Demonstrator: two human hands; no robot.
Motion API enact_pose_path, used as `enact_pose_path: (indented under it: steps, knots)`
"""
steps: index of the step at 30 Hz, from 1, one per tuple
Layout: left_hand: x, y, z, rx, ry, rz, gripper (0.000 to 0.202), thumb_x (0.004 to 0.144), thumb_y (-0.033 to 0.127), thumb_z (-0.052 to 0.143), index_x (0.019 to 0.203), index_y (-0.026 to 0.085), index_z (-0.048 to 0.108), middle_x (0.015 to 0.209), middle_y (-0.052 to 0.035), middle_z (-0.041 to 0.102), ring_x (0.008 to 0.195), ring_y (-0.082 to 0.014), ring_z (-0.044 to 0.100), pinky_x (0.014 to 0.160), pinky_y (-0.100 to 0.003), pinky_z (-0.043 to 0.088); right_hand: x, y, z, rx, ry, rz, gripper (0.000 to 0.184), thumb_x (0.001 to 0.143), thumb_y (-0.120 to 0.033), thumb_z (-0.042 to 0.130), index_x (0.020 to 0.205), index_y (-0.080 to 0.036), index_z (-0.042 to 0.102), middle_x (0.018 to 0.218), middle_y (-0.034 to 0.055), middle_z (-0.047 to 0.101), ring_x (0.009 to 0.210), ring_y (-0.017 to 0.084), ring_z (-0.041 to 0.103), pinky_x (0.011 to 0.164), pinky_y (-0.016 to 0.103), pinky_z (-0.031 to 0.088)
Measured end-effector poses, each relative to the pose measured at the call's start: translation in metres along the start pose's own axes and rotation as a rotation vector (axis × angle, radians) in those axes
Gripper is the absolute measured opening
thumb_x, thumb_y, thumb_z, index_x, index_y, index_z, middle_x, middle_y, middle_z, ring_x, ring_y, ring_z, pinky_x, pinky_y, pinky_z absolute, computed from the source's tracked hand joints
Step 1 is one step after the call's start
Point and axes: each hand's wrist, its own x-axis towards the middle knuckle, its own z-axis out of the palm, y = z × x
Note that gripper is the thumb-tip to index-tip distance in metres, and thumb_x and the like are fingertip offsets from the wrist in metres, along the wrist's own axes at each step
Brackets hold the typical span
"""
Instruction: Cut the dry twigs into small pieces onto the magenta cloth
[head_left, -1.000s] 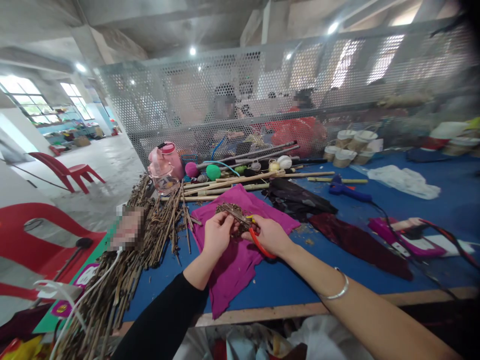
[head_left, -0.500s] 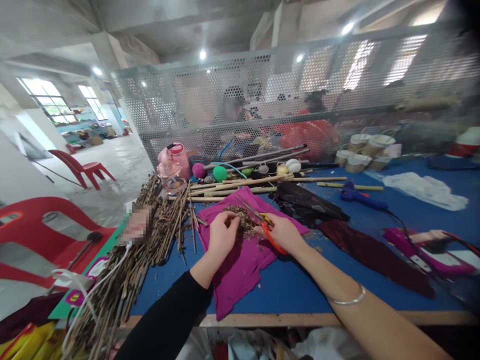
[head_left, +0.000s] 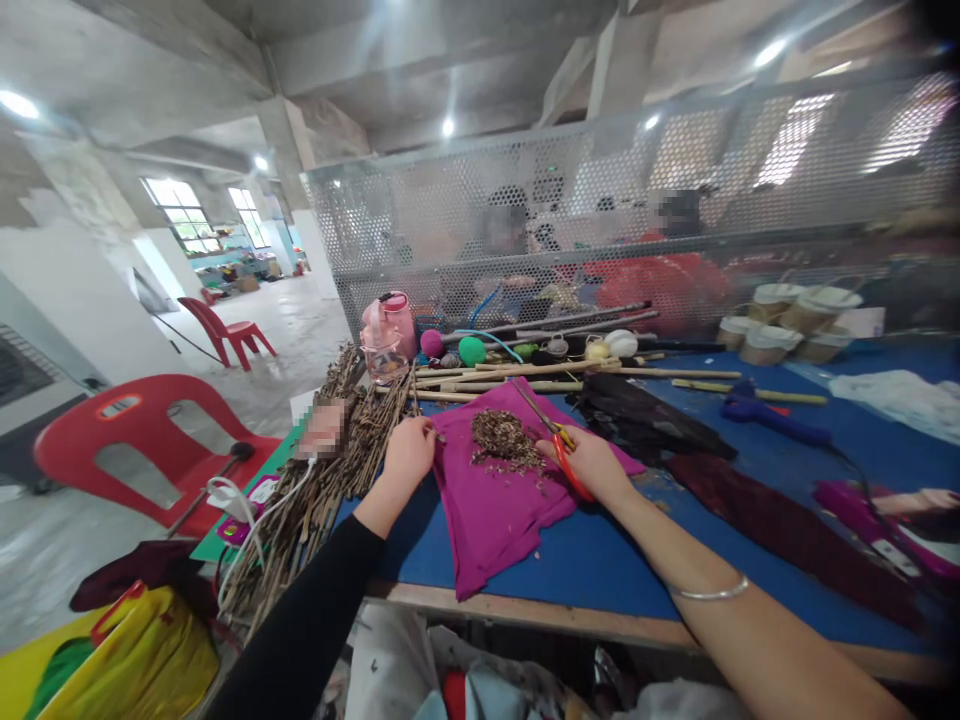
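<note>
A magenta cloth (head_left: pixel 491 545) lies spread on the blue tabletop, bearing a heap of small brown dried plant bits (head_left: pixel 504 438). My right hand (head_left: pixel 596 468) grips scissors (head_left: pixel 541 412) with orange and yellow handles, their blades pointing up and left over the heap. At the cloth's left edge is my left hand (head_left: pixel 409 452), its fingertips pinched together. Whatever sits between those fingertips is too small to make out. Just left of that hand lies a big bundle of dry brown stalks (head_left: pixel 337 480).
Behind the cloth lie wooden sticks (head_left: pixel 517 372), yarn balls (head_left: pixel 472 350) and a pink bottle (head_left: pixel 388 335). To the right are dark fabric pieces (head_left: pixel 652 420), a blue glue gun (head_left: pixel 776 418) and paper cups (head_left: pixel 772 340). A perforated metal screen (head_left: pixel 450 200) stands behind, with people beyond it.
My left hand has moved off the heap to the left, to the cloth's edge. The scissors stay in my right hand. The view has turned somewhat left.
</note>
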Motion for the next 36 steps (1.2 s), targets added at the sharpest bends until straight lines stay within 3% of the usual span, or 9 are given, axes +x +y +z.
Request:
enact_pose_path:
  steps: [3, 9, 12, 16, 18, 25, 29, 34, 36]
  knots:
    - [0.001, -0.018, -0.013, 0.087, -0.095, -0.096, 0.018, 0.073, 0.024, 0.054, 0.075, 0.014, 0.069, 0.083, -0.0146, 0.068, 0.09, -0.0251, 0.061, 0.084, -0.033, 0.042, 0.0, 0.001, 0.002, -0.006, -0.015, 0.003, 0.035, 0.073, -0.055, 0.049, 0.073, -0.021, 0.054, 0.062, 0.0012, 0.059, 0.059, 0.017, 0.056, 0.052, 0.023, 0.036]
    - [0.003, -0.023, -0.006, -0.038, -0.119, -0.232, 0.011, 0.064, 0.022, 0.064, 0.068, 0.012, 0.065, 0.084, -0.0163, 0.066, 0.095, -0.0273, 0.059, 0.086, -0.034, 0.041, 0.0, 0.001, 0.003, -0.023, -0.026, 0.014, 0.037, 0.071, -0.058, 0.049, 0.072, -0.021, 0.054, 0.063, 0.0017, 0.06, 0.059, 0.017, 0.056, 0.053, 0.023, 0.036]
    - [0.005, -0.026, -0.006, -0.191, -0.179, -0.299, 0.002, 0.063, 0.013, 0.061, 0.062, 0.011, 0.062, 0.066, -0.0106, 0.064, 0.078, -0.0229, 0.064, 0.075, -0.031, 0.047, 0.0, 0.001, 0.003, 0.01, -0.034, 0.009, 0.039, 0.07, -0.06, 0.05, 0.076, -0.021, 0.056, 0.065, 0.0018, 0.061, 0.061, 0.017, 0.057, 0.052, 0.023, 0.035]
    - [-0.002, -0.036, -0.01, -0.455, -0.224, -0.401, 0.014, 0.071, 0.009, 0.053, 0.083, 0.009, 0.06, 0.061, -0.0039, 0.061, 0.055, -0.0125, 0.061, 0.057, -0.023, 0.049, 0.001, 0.002, 0.002, -0.005, -0.054, -0.01, 0.04, 0.07, -0.061, 0.049, 0.072, -0.021, 0.055, 0.062, 0.0009, 0.06, 0.057, 0.016, 0.055, 0.051, 0.023, 0.034]
    - [-0.006, -0.04, -0.012, -0.572, -0.222, -0.439, 0.019, 0.073, 0.008, 0.051, 0.091, 0.009, 0.057, 0.065, -0.0036, 0.062, 0.053, -0.0096, 0.06, 0.055, -0.021, 0.049, 0.001, 0.001, 0.002, -0.022, -0.058, -0.013, 0.041, 0.07, -0.062, 0.049, 0.073, -0.021, 0.055, 0.063, 0.0009, 0.06, 0.057, 0.016, 0.056, 0.051, 0.023, 0.034]
    - [-0.016, -0.037, -0.019, -0.759, -0.15, -0.477, 0.013, 0.079, 0.016, 0.05, 0.09, 0.014, 0.056, 0.073, -0.0045, 0.064, 0.06, -0.0086, 0.061, 0.057, -0.018, 0.049, 0.0, -0.002, 0.001, -0.082, -0.069, -0.02, 0.039, 0.072, -0.06, 0.048, 0.071, -0.021, 0.054, 0.063, 0.0008, 0.06, 0.056, 0.016, 0.056, 0.05, 0.023, 0.034]
    - [-0.022, -0.038, -0.018, -0.634, -0.05, -0.497, 0.021, 0.074, 0.017, 0.055, 0.095, 0.012, 0.055, 0.067, -0.0038, 0.062, 0.056, -0.0122, 0.06, 0.058, -0.024, 0.047, 0.0, -0.003, 0.001, -0.106, -0.066, -0.039, 0.038, 0.072, -0.059, 0.048, 0.072, -0.021, 0.054, 0.064, 0.0015, 0.062, 0.057, 0.016, 0.056, 0.05, 0.023, 0.034]
    - [-0.025, -0.029, -0.025, 0.087, 0.076, -0.287, 0.015, 0.073, 0.025, 0.057, 0.081, 0.014, 0.062, 0.083, -0.0113, 0.065, 0.085, -0.0211, 0.061, 0.078, -0.03, 0.043, 0.0, -0.002, 0.002, -0.108, -0.081, -0.041, 0.04, 0.071, -0.06, 0.049, 0.075, -0.021, 0.057, 0.069, 0.0033, 0.064, 0.063, 0.018, 0.059, 0.053, 0.024, 0.036]
    - [-0.021, -0.02, -0.027, 0.164, 0.074, -0.249, 0.017, 0.076, 0.027, 0.053, 0.083, 0.015, 0.063, 0.091, -0.0131, 0.065, 0.092, -0.0226, 0.059, 0.081, -0.031, 0.041, 0.001, 0.0, 0.002, -0.098, -0.087, -0.045, 0.04, 0.072, -0.059, 0.049, 0.079, -0.021, 0.058, 0.07, 0.0036, 0.065, 0.064, 0.019, 0.059, 0.054, 0.024, 0.036]
